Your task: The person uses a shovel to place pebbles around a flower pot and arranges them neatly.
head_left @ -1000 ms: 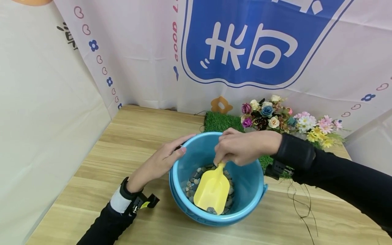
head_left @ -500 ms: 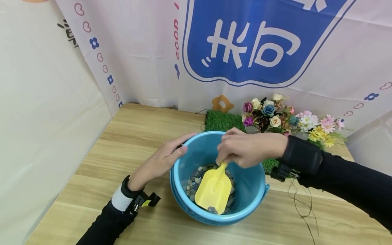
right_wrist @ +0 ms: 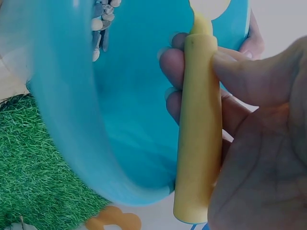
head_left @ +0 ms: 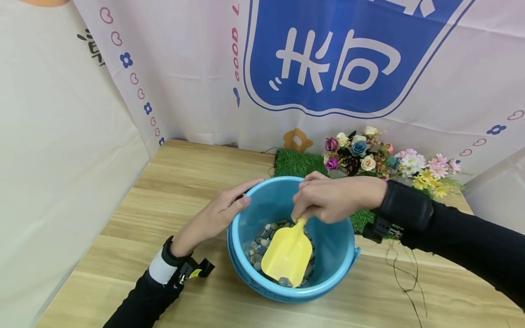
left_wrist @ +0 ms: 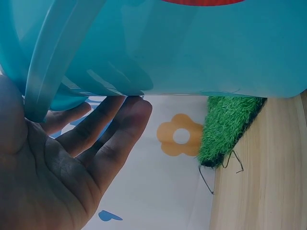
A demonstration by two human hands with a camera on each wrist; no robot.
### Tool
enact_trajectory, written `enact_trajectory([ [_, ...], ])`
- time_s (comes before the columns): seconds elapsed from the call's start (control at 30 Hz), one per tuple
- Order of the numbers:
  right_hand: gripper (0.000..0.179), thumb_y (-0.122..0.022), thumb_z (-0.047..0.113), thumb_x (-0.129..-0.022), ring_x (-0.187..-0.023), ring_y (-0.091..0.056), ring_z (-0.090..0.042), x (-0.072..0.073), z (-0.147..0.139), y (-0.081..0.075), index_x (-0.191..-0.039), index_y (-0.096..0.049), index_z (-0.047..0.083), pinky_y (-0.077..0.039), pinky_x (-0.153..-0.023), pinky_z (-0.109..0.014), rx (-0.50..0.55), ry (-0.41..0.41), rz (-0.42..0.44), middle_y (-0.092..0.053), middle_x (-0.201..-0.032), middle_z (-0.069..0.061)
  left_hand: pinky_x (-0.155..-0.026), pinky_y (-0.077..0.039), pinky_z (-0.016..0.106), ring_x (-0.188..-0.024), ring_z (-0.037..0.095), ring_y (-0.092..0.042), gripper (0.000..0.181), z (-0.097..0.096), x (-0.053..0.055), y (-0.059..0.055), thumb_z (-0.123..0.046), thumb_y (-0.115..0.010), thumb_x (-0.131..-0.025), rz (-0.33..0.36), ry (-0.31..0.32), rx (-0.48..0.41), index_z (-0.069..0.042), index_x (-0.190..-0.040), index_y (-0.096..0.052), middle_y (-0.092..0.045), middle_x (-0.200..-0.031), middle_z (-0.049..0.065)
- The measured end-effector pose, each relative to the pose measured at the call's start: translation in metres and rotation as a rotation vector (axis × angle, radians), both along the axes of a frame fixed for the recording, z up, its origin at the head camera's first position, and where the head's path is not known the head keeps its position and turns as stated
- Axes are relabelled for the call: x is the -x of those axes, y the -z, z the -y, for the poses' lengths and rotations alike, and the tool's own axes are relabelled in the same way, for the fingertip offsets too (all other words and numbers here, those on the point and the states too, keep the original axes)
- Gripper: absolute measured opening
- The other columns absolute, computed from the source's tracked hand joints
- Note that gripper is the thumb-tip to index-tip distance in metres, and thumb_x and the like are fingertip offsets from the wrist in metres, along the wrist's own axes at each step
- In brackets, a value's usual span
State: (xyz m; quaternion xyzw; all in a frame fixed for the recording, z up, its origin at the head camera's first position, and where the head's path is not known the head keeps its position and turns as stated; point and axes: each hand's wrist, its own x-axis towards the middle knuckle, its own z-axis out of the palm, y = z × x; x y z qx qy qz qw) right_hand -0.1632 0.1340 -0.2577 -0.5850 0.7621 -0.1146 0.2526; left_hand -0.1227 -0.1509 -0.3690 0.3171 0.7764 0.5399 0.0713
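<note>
Slanting from the right hand [head_left: 324, 198], a scoop [head_left: 288, 253] reaches into the bucket [head_left: 332, 248].

Seen from the head view, the left arm [head_left: 141, 294] extends from seven o'clock, and the left hand [head_left: 215, 212] points toward two, its fingers [head_left: 246, 186] nearly straight and the left thumb [head_left: 239, 206] set apart (the left wrist view shows the palm). The right arm [head_left: 471, 241] lies from four o'clock toward ten; the right hand [head_left: 321, 198] has curled fingers [right_wrist: 171, 64], with the right thumb [right_wrist: 252, 79] opposing them.
</note>
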Motion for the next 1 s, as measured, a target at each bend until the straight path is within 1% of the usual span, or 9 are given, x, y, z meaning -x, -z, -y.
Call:
enact_trajectory([
  [0.33, 0.032, -0.058, -0.001, -0.100, -0.087, -0.044, -0.013, 0.0022, -0.0024, 0.0021, -0.109, -0.078, 0.021, -0.025, -0.100, -0.050, 0.007, 0.006, 0.024, -0.060, -0.092, 0.018, -0.069, -0.063, 0.035, -0.106, 0.034, -0.069, 0.049, 0.0010, -0.0002, 0.0005, -0.020, -0.039, -0.111, 0.005, -0.007, 0.005, -0.008, -0.158, -0.037, -0.048, -0.150, 0.015],
  [0.43, 0.032, -0.057, -0.002, -0.100, -0.085, -0.043, -0.013, 0.0022, -0.0011, 0.0035, -0.106, -0.078, 0.021, -0.025, -0.097, -0.050, 0.024, -0.005, 0.015, -0.057, -0.088, 0.018, -0.069, -0.062, 0.034, -0.106, 0.033, -0.069, 0.049, 0.0013, -0.0003, 0.0002, -0.020, -0.039, -0.110, 0.004, -0.010, 0.008, -0.008, -0.158, -0.037, -0.048, -0.150, 0.015],
  [0.57, 0.033, -0.057, -0.003, -0.099, -0.084, -0.042, -0.012, 0.0006, 0.0010, 0.0067, -0.102, -0.077, 0.022, -0.025, -0.098, -0.050, 0.063, -0.024, -0.016, -0.054, -0.086, 0.018, -0.069, -0.062, 0.034, -0.106, 0.032, -0.069, 0.049, 0.0012, -0.0001, 0.0003, -0.020, -0.039, -0.110, 0.001, -0.007, 0.010, -0.008, -0.158, -0.037, -0.047, -0.151, 0.014],
  [0.67, 0.032, -0.058, -0.003, -0.098, -0.087, -0.045, -0.011, -0.0023, 0.0015, 0.0088, -0.105, -0.078, 0.021, -0.026, -0.101, -0.051, 0.099, -0.027, -0.059, -0.058, -0.090, 0.017, -0.069, -0.063, 0.034, -0.104, 0.031, -0.070, 0.049, 0.0008, 0.0003, 0.0006, -0.020, -0.039, -0.110, 0.006, 0.000, 0.009, -0.008, -0.158, -0.036, -0.047, -0.151, 0.014],
  [0.77, 0.031, -0.059, -0.003, -0.097, -0.090, -0.048, -0.011, -0.0044, 0.0004, 0.0098, -0.110, -0.078, 0.019, -0.028, -0.102, -0.052, 0.122, -0.025, -0.102, -0.061, -0.095, 0.015, -0.069, -0.063, 0.034, -0.104, 0.031, -0.070, 0.049, 0.0001, 0.0005, 0.0004, -0.020, -0.039, -0.110, 0.011, 0.007, 0.008, -0.008, -0.158, -0.036, -0.047, -0.151, 0.014],
  [0.83, 0.032, -0.060, -0.004, -0.097, -0.091, -0.049, -0.011, -0.0047, -0.0003, 0.0095, -0.110, -0.078, 0.019, -0.028, -0.103, -0.052, 0.123, -0.027, -0.112, -0.062, -0.096, 0.014, -0.069, -0.063, 0.034, -0.104, 0.031, -0.070, 0.049, 0.0000, 0.0005, -0.0003, -0.020, -0.038, -0.110, 0.009, 0.008, 0.006, -0.008, -0.158, -0.036, -0.047, -0.151, 0.015],
  [1.0, 0.033, -0.058, -0.005, -0.098, -0.091, -0.048, -0.012, -0.0024, -0.0017, 0.0061, -0.110, -0.078, 0.020, -0.027, -0.104, -0.054, 0.078, -0.017, -0.064, -0.062, -0.096, 0.015, -0.068, -0.063, 0.034, -0.104, 0.032, -0.070, 0.049, 0.0000, 0.0003, -0.0011, -0.020, -0.039, -0.110, -0.003, 0.005, 0.002, -0.007, -0.158, -0.036, -0.048, -0.150, 0.016],
])
